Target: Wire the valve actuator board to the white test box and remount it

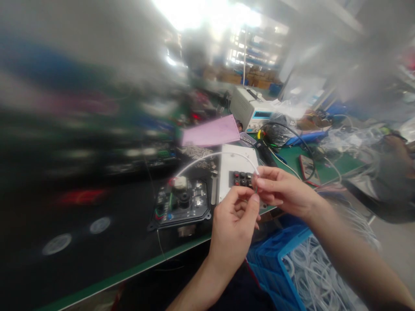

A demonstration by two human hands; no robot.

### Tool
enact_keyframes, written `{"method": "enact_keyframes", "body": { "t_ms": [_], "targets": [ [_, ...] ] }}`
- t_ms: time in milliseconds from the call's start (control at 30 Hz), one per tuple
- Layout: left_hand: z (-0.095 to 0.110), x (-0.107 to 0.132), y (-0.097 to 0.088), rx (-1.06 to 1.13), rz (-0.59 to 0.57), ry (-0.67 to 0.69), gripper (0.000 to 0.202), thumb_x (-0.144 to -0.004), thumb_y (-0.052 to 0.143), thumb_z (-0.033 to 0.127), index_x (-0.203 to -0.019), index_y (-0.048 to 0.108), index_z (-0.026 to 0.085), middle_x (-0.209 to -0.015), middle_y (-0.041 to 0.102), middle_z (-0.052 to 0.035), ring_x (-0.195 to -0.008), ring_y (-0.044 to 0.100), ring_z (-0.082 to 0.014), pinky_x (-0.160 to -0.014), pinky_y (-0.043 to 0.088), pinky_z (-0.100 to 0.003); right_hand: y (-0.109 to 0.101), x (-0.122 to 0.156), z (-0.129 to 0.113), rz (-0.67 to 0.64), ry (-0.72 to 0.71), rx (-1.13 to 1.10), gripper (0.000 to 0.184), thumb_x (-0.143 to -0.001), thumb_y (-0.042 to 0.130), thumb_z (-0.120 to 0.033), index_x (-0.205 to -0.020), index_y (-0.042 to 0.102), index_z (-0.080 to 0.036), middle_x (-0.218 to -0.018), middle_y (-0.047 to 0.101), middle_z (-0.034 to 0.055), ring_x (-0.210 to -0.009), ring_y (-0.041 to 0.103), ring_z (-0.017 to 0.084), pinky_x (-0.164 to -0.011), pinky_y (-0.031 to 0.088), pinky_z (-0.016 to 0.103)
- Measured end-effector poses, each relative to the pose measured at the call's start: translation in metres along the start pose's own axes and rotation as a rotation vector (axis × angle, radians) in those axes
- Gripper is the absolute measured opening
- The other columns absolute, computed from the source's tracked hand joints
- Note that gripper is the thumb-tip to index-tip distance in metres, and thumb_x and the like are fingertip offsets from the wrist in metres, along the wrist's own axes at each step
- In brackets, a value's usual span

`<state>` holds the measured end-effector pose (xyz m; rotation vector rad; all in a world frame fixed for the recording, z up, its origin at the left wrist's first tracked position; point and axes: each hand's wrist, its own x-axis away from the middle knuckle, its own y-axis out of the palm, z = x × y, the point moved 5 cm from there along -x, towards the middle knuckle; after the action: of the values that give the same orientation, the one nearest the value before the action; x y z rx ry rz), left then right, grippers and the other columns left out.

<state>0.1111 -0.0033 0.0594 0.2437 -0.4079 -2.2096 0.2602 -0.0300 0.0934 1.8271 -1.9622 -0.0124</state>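
Observation:
My left hand [234,224] and my right hand [281,191] meet above the bench edge, fingers pinched together on the end of a thin white cable [215,155]. The cable arcs up and left from my fingertips toward a black circuit board [181,203] lying on the dark mat. Just behind my hands sits a white panel [238,168] with a black block of small red and dark buttons [241,178]. The left side of the view is smeared by motion.
A blue crate [275,259] filled with white cables stands below my right arm. A pink sheet [210,131], a beige bench instrument [251,108] and tangled black wires [292,134] lie behind. Another person's arm [394,160] rests at the far right.

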Motion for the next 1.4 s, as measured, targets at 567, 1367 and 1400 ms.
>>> {"method": "enact_keyframes", "body": {
  "t_ms": [567, 1367, 1400],
  "targets": [
    [0.005, 0.006, 0.003, -0.103, 0.061, 0.104, 0.016, -0.105, 0.069, 0.032, -0.117, 0.064, 0.023, -0.096, 0.075, -0.0026, -0.071, 0.071, -0.0141, -0.059, 0.057, -0.021, 0.006, 0.007, -0.010, 0.193, -0.127, 0.228, 0.031, -0.083, 0.092, -0.035, -0.093, 0.069, -0.017, -0.059, 0.053, -0.0064, -0.049, 0.042, 0.005, -0.043, 0.026, 0.014],
    [0.022, 0.013, 0.001, -0.529, 0.151, 0.519, 0.013, -0.102, 0.071, 0.017, -0.114, 0.071, 0.022, -0.104, 0.076, -0.0026, -0.085, 0.072, -0.0161, -0.079, 0.058, -0.026, 0.009, 0.002, -0.001, 0.133, -0.023, 0.023, 0.031, -0.083, 0.093, -0.030, -0.094, 0.068, -0.015, -0.061, 0.062, -0.0040, -0.042, 0.043, 0.002, -0.040, 0.030, 0.011],
    [0.022, 0.013, 0.001, -0.530, 0.153, 0.521, 0.012, -0.103, 0.068, 0.017, -0.113, 0.072, 0.022, -0.104, 0.076, -0.0030, -0.086, 0.072, -0.0164, -0.080, 0.058, -0.026, 0.008, 0.002, -0.001, 0.126, -0.024, 0.029, 0.030, -0.084, 0.092, -0.031, -0.095, 0.068, -0.015, -0.059, 0.061, -0.0044, -0.042, 0.043, 0.002, -0.040, 0.031, 0.011]
  ]
}}
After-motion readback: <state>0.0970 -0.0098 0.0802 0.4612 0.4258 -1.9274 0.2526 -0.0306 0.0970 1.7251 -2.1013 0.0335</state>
